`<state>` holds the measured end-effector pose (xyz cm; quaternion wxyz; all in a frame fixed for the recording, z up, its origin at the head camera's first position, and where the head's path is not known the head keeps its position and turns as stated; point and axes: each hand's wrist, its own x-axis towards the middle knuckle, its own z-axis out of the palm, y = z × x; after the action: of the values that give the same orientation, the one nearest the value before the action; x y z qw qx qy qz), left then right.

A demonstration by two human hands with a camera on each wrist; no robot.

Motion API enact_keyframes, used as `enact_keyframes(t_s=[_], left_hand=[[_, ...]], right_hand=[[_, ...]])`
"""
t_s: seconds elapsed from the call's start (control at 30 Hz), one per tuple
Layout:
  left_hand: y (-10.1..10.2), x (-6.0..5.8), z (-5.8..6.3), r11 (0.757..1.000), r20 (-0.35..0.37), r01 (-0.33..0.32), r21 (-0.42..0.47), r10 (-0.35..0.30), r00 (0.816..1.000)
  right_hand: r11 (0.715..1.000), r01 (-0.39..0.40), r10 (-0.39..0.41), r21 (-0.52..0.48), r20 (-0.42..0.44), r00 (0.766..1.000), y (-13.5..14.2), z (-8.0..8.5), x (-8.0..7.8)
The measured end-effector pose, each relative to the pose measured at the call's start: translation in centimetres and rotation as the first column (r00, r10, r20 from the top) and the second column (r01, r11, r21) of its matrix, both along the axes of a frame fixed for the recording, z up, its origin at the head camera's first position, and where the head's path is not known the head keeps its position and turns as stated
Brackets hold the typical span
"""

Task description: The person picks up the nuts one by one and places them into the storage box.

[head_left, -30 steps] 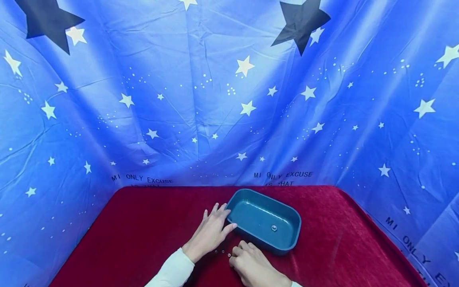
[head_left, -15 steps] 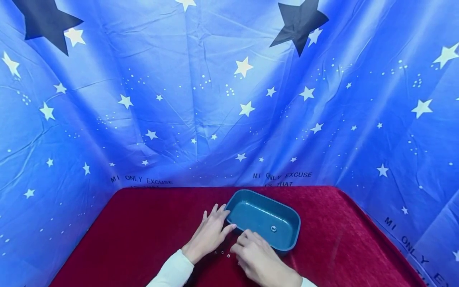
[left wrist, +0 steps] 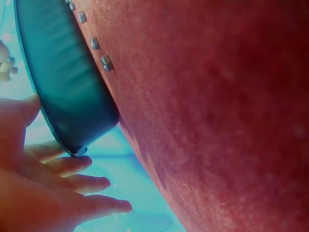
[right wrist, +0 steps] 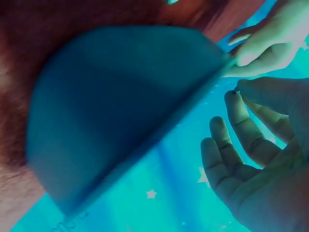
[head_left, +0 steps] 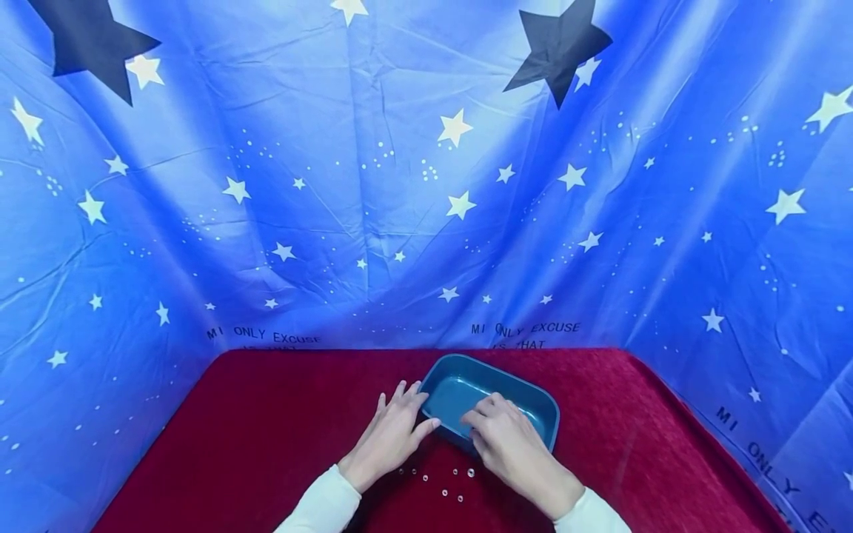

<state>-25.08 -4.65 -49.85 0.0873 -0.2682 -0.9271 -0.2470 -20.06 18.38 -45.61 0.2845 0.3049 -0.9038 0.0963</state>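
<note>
A dark teal rectangular bin (head_left: 452, 400) stands on the red cloth. My left hand (head_left: 395, 431) rests against its left end, fingers spread and nearly straight, thumb touching the rim. Over the bin's near side is my right hand (head_left: 509, 443). In the right wrist view, its thumb and index finger pinch a tiny metal nut (right wrist: 236, 91), mostly hidden by the fingertips; the other fingers are loosely bent. Several small metal nuts (head_left: 471, 472) lie scattered on the cloth in front of the bin. The left wrist view shows nuts (left wrist: 106, 63) beside the bin wall. My right hand covers part of the bin's inside.
Red velvety cloth (head_left: 266, 414) covers the table around the bin. Behind and at both sides hangs a blue curtain (head_left: 400, 222) printed with stars and lettering. The bin's raised wall (right wrist: 120, 96) stands near my right hand.
My right hand has risen from the cloth in front of the bin and moved right over its near rim, uncovering several nuts. The ring-shaped piece seen inside the bin is now hidden. My left hand stays put.
</note>
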Motion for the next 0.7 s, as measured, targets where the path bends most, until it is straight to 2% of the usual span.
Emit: enact_keyframes(t_s=[0.23,0.4,0.7], left_hand=[[-0.1,0.0,-0.1,1.000,0.016,-0.007,0.007,0.007,1.000],[-0.1,0.0,-0.1,1.000,0.039,-0.013,0.015,0.012,0.999],[0.2,0.0,0.0,1.000,0.050,-0.010,0.030,0.008,0.999]], right_hand=[[0.998,0.057,-0.057,-0.001,0.038,0.998,1.8,-1.5,-1.9],[0.994,0.104,-0.106,0.028,0.113,0.988,2.6,-2.3,-3.2],[0.995,0.092,-0.099,0.041,0.252,0.963,3.2,-3.5,-4.7]])
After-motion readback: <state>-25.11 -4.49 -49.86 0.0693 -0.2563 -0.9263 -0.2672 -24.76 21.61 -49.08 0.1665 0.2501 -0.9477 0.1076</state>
